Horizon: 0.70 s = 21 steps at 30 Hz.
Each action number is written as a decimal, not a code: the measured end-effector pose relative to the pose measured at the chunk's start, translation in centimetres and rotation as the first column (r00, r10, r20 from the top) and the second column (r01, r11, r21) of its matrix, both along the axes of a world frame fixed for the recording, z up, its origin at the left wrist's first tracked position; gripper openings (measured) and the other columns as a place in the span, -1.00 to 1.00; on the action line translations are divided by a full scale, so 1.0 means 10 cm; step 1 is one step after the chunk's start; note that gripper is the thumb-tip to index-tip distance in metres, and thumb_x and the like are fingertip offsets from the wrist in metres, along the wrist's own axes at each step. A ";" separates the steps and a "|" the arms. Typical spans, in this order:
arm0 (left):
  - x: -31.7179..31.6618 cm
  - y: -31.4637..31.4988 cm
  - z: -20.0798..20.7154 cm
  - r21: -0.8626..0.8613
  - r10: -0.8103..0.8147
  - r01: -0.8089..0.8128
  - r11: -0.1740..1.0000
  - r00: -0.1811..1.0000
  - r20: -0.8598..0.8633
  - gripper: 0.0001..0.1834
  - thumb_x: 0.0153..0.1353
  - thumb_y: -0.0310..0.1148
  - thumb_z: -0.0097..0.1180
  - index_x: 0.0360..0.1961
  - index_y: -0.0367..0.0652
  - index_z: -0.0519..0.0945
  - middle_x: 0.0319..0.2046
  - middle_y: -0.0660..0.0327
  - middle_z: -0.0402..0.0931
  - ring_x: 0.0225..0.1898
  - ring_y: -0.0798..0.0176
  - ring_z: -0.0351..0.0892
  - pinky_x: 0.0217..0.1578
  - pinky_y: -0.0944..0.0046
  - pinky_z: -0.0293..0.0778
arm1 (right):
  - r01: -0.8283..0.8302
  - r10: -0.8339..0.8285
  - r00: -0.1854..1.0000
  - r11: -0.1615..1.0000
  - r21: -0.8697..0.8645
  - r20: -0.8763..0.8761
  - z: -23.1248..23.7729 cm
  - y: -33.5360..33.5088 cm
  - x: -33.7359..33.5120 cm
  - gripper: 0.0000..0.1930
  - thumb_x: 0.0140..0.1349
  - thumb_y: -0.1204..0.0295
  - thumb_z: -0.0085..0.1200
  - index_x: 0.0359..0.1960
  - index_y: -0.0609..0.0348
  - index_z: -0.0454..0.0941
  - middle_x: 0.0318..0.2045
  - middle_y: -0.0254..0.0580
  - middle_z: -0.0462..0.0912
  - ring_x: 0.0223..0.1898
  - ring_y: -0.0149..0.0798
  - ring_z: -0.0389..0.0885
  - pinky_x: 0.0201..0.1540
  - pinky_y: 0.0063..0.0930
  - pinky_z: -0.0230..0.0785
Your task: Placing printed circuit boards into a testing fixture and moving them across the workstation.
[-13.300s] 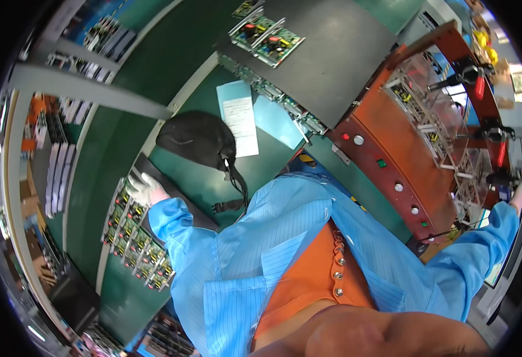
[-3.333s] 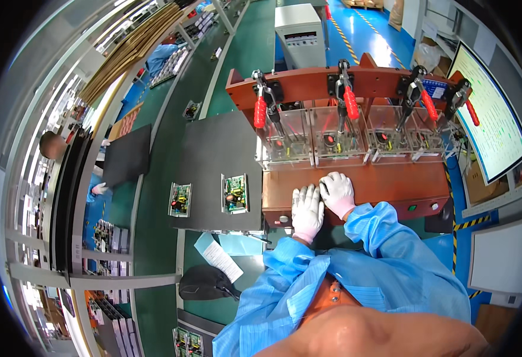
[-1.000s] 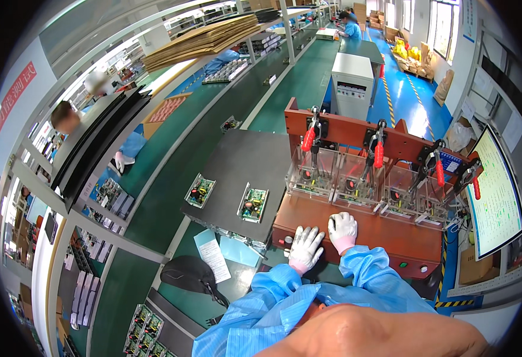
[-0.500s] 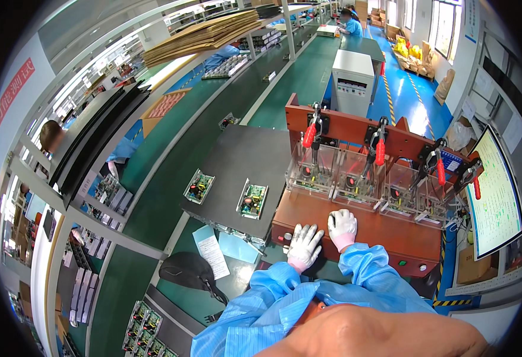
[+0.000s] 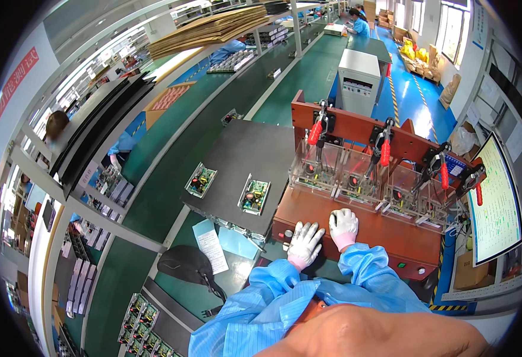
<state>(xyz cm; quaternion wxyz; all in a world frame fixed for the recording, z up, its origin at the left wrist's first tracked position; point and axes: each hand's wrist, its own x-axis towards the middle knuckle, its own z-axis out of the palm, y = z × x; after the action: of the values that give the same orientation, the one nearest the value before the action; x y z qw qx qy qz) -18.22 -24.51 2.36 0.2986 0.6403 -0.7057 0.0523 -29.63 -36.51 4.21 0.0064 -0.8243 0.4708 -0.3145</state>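
My left hand (image 5: 305, 243), in a white glove, lies with fingers spread over the front left edge of a reddish-brown test fixture (image 5: 356, 221). Beside it, my right hand (image 5: 344, 226), gloved too, rests on the fixture's top with its fingers lying on the surface. Neither hand holds anything. Behind them, several clear plastic covers (image 5: 359, 177) stand in a row with circuit boards visible inside. Toggle clamps with red handles (image 5: 385, 153) stand over the covers. Left of the fixture, two circuit boards in metal frames, one nearer (image 5: 254, 194) and one farther left (image 5: 201, 179), lie on a dark mat (image 5: 237, 149).
A lit monitor (image 5: 494, 205) stands to the right. On the green bench lie paper sheets (image 5: 213, 251) and a black cap-like item (image 5: 185, 265). More boards (image 5: 139, 324) sit at lower left. A white instrument cabinet (image 5: 356, 77) stands beyond the fixture; a co-worker (image 5: 359, 25) is far off.
The whole view has shifted slightly. Both hands stay in place on the fixture, and the boards and clamps look unchanged.
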 end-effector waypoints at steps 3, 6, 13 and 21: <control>0.00 0.00 -0.02 -0.011 0.017 -0.017 1.000 1.000 -0.013 -0.42 0.12 -0.20 0.01 0.20 -0.05 0.32 0.21 0.08 0.22 0.22 -0.05 0.19 0.27 -0.09 -0.04 | -0.020 0.020 1.000 1.000 -0.001 -0.011 -0.01 0.00 0.00 -0.90 0.05 0.35 0.04 -0.42 0.00 0.55 -0.34 -0.20 0.50 -0.35 -0.08 0.46 -0.27 -0.22 0.31; 0.01 0.02 -0.04 -0.023 0.000 -0.001 1.000 0.999 -0.034 -0.43 0.12 -0.20 0.01 0.20 -0.05 0.32 0.21 0.09 0.22 0.23 -0.05 0.18 0.27 -0.08 -0.04 | -0.014 0.014 1.000 1.000 -0.003 -0.023 0.00 0.00 -0.01 -0.90 0.06 0.34 0.04 -0.42 0.00 0.55 -0.34 -0.20 0.50 -0.34 -0.08 0.47 -0.27 -0.22 0.32; 0.01 0.04 -0.05 -0.062 0.004 -0.009 0.998 0.998 -0.069 -0.43 0.11 -0.25 0.01 0.20 -0.07 0.30 0.22 0.07 0.20 0.24 -0.06 0.16 0.27 -0.06 -0.02 | -0.026 0.027 0.997 1.000 0.012 -0.072 -0.03 -0.03 -0.01 -0.90 0.07 0.34 0.03 -0.41 0.00 0.55 -0.34 -0.21 0.50 -0.33 -0.08 0.48 -0.26 -0.22 0.33; 0.00 0.04 -0.09 -0.051 0.012 -0.016 0.999 0.997 -0.074 -0.43 0.14 -0.21 -0.01 0.21 -0.05 0.30 0.23 0.10 0.20 0.25 -0.01 0.15 0.29 -0.08 -0.06 | -0.023 0.023 0.999 1.000 -0.015 -0.032 -0.03 -0.02 -0.01 -0.89 0.08 0.32 0.02 -0.41 0.01 0.55 -0.34 -0.21 0.51 -0.33 -0.08 0.48 -0.25 -0.23 0.33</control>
<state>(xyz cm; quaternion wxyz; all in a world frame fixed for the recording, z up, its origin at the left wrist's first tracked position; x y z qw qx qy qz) -18.19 -24.08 1.45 0.3404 0.6389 -0.6882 0.0490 -29.70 -36.73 3.90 -0.0038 -0.8347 0.4588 -0.3046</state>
